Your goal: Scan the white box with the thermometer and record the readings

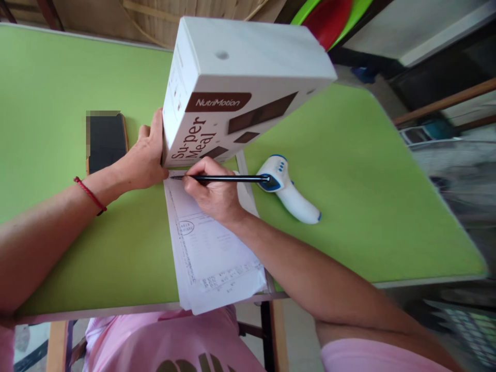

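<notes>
My right hand [213, 191] is closed around a black pen [232, 179], its tip at the upper left of a stack of papers [217, 248]. Print, handwriting and a circled mark show on the sheets. Against the left side of a white "NutriMotion Super Meal" box [263, 57] rests my left hand [145, 157], its thumb reaching down to the papers' corner and its fingers partly hidden behind the box. The box stands upright over the far end of the papers. A white and blue infrared thermometer [290, 188] lies just right of the papers, beyond the pen's back end.
A dark phone-like object [108, 139], partly blurred out, lies left of my left hand. Everything rests on a green table [368, 206], its near edge close to my body. Red and green basins [329, 20] stand beyond the far edge.
</notes>
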Action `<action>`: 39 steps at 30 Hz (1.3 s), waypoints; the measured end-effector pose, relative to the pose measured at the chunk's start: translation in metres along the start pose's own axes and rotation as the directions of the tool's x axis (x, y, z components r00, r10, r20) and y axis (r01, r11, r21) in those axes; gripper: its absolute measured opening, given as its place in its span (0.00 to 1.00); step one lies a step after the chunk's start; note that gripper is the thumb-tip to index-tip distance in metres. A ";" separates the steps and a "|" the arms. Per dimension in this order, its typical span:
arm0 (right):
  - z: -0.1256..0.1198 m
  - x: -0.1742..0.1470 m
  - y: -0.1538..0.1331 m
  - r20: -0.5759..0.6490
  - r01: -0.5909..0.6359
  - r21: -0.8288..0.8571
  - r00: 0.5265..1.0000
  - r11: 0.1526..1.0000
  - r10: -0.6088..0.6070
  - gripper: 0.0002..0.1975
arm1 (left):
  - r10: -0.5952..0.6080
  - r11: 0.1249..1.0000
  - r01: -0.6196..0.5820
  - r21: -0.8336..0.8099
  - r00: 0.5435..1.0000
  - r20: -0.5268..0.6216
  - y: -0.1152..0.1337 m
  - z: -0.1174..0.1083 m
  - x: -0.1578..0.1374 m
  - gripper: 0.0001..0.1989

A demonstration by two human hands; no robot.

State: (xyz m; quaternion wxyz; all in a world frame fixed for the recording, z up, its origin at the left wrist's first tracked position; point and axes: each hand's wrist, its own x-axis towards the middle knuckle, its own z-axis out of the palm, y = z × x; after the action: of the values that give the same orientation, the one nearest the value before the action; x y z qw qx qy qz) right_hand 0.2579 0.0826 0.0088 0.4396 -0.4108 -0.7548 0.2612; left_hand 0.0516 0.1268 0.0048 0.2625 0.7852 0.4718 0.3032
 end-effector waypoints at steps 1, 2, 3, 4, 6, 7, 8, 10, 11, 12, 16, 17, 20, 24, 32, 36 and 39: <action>0.000 0.000 0.000 -0.006 0.004 0.001 1.000 1.000 -0.004 0.06 | 0.010 1.000 -0.010 -0.003 1.000 -0.008 -0.002 0.001 0.000 0.61; 0.000 0.000 0.000 -0.015 0.010 0.004 1.000 1.000 -0.010 0.06 | 0.024 1.000 -0.024 -0.005 1.000 -0.013 -0.004 0.001 0.000 0.60; 0.000 0.000 0.001 -0.027 0.016 0.007 1.000 1.000 -0.016 0.06 | 0.038 0.999 -0.038 -0.005 0.999 -0.014 -0.006 0.002 0.000 0.60; 0.000 0.000 0.001 -0.036 0.018 0.007 0.999 1.000 -0.018 0.06 | 0.051 0.999 -0.051 -0.001 0.999 -0.010 -0.007 0.002 0.001 0.60; -0.001 0.000 0.001 -0.036 0.009 -0.002 0.999 1.000 -0.009 0.07 | 0.065 0.998 -0.065 0.009 0.998 0.003 -0.009 0.001 0.001 0.60; -0.001 0.000 0.001 -0.028 0.002 -0.008 1.000 1.000 -0.002 0.06 | 0.066 0.998 -0.066 0.014 0.998 0.010 -0.009 0.000 0.001 0.60; -0.001 0.000 0.001 -0.021 -0.002 -0.013 1.000 1.000 0.001 0.06 | 0.062 0.998 -0.062 0.018 0.998 0.018 -0.009 0.000 0.001 0.60; -0.001 0.000 0.001 -0.012 0.005 -0.011 1.000 1.000 -0.006 0.06 | 0.043 0.999 -0.044 0.019 0.999 0.029 -0.007 -0.001 0.002 0.61; 0.000 0.000 0.001 -0.014 0.015 -0.007 1.000 1.000 -0.015 0.06 | 0.032 0.999 -0.032 0.016 0.999 0.033 -0.005 -0.002 0.002 0.60; 0.000 0.000 0.000 -0.017 0.026 -0.004 1.000 1.000 -0.026 0.06 | 0.024 1.000 -0.024 0.012 0.999 0.035 -0.004 -0.002 0.002 0.60; 0.000 -0.001 0.000 -0.026 0.061 0.004 0.998 0.998 -0.061 0.06 | 0.019 1.000 -0.020 0.009 0.999 0.029 0.000 -0.003 0.001 0.59; 0.000 -0.001 0.000 -0.025 0.060 0.008 0.998 0.998 -0.060 0.06 | 0.018 1.000 -0.018 0.015 0.999 0.033 0.000 -0.003 0.001 0.58; -0.001 -0.002 0.002 -0.039 0.014 0.005 0.999 1.000 -0.013 0.07 | 0.012 1.000 -0.013 0.021 0.999 0.035 0.000 -0.004 0.000 0.58; -0.002 -0.003 0.005 -0.074 -0.041 -0.018 0.997 0.999 0.039 0.08 | 0.013 1.000 -0.014 0.009 0.999 0.038 -0.001 -0.004 0.000 0.60; -0.003 -0.002 0.006 -0.044 -0.009 -0.028 0.999 1.000 0.008 0.08 | -0.011 0.999 0.012 -0.050 0.999 0.030 0.002 -0.004 -0.001 0.60; -0.003 -0.002 0.004 -0.054 0.019 -0.010 0.998 1.000 -0.019 0.07 | -0.028 0.999 0.030 -0.043 0.999 0.038 0.002 -0.004 -0.001 0.59; -0.003 -0.003 0.004 -0.069 -0.009 -0.022 0.998 1.000 0.007 0.08 | -0.022 0.999 0.024 -0.032 0.999 0.046 0.001 -0.004 0.000 0.59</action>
State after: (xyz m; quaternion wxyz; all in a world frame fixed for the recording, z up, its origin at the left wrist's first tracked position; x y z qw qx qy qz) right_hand 0.2629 0.0823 0.0065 0.4599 -0.4274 -0.7403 0.2403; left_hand 0.0489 0.1273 0.0084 0.2894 0.7821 0.4698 0.2898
